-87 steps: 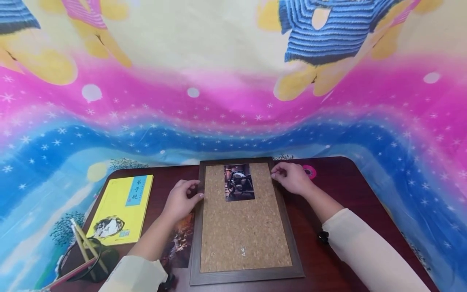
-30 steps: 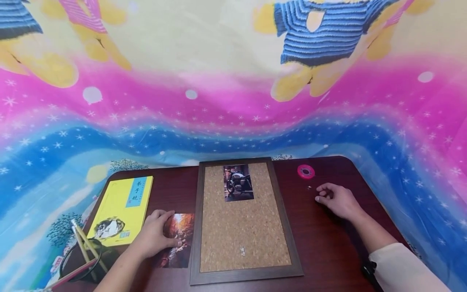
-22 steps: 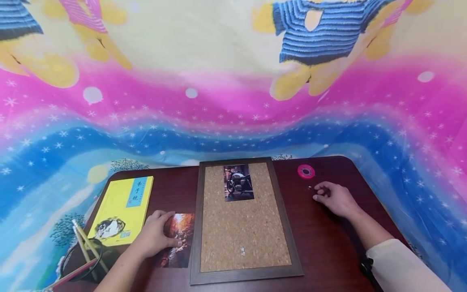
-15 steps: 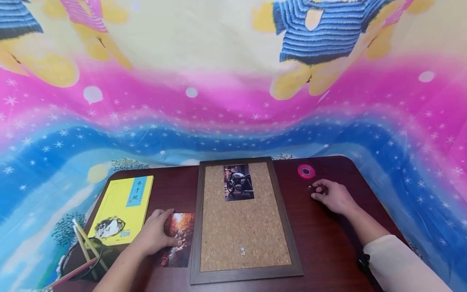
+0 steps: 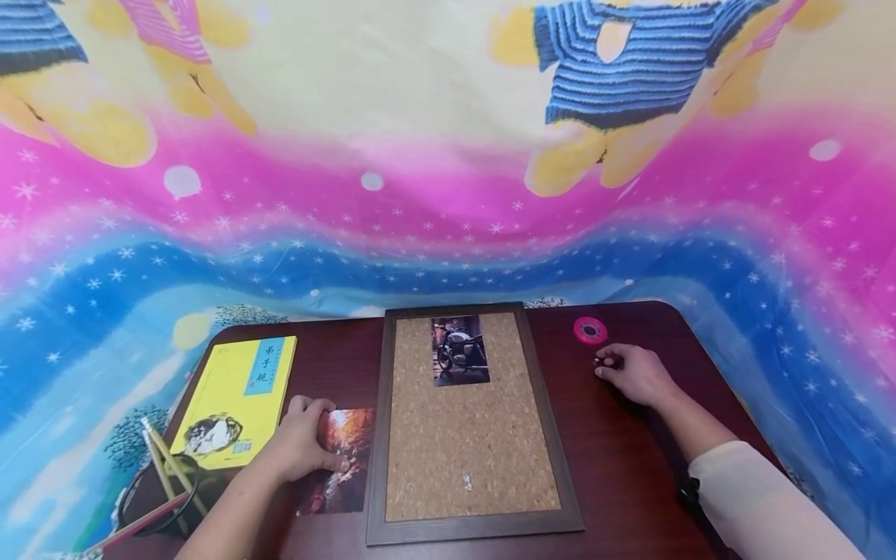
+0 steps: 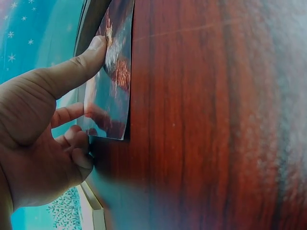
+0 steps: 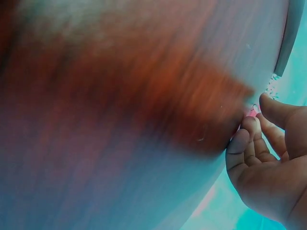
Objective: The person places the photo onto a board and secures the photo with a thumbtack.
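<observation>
While a glossy photo (image 5: 355, 435) lies on the table (image 5: 623, 467) left of the corkboard (image 5: 462, 435), the left hand (image 5: 302, 445) touches it, thumb and forefinger apart; whether they pinch, I cannot tell. Probably light, bendy and slippery, it is best held by its edges. Right hand (image 5: 638, 376): curled fingertips at a tiny object (image 5: 597, 362), grip unclear.

Photo (image 5: 353, 447): one, rectangular, glossy, face up on the worktop (image 5: 609, 463), long sides running away from the person. Scene of fiery orange light among trees at the far end; darker ground with pale patches toward the near end. Partly covered by the left grip (image 5: 306, 442): thumb on its face, forefinger at its far-left corner; remainder extends right of and nearer than that grip.

Small piece (image 5: 598, 362): one, light-coloured, kind too small to tell. Located at the fingertips of the right grip (image 5: 638, 375), on their left side; contact unclear.
</observation>
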`<action>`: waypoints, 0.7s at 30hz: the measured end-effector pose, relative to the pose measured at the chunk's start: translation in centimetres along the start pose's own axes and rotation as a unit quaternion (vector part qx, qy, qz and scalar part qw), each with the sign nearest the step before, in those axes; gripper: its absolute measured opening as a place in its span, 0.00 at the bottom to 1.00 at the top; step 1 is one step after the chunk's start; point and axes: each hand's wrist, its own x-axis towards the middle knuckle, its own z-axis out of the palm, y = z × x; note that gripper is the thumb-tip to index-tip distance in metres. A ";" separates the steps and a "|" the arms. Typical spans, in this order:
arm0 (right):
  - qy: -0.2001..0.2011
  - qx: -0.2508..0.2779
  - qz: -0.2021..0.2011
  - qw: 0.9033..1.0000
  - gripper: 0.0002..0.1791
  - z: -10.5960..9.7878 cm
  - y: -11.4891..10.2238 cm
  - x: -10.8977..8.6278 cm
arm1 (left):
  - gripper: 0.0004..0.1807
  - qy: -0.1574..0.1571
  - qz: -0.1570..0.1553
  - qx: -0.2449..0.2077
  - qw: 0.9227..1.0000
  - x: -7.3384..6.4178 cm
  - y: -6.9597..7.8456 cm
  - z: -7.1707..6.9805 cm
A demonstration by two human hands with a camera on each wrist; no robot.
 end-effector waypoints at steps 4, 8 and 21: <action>-0.002 -0.001 0.007 1.000 0.16 0.0 -0.1 0.2 | 0.57 0.003 0.002 -0.007 1.000 0.0 -0.1 -0.1; -0.001 -0.002 0.009 1.000 0.14 0.1 0.0 0.5 | 0.55 0.023 0.002 -0.009 1.000 -0.3 -0.3 -0.1; 0.018 -0.018 -0.005 1.000 0.05 0.4 0.2 0.8 | 0.43 0.067 0.011 -0.020 0.997 -0.8 -0.5 0.0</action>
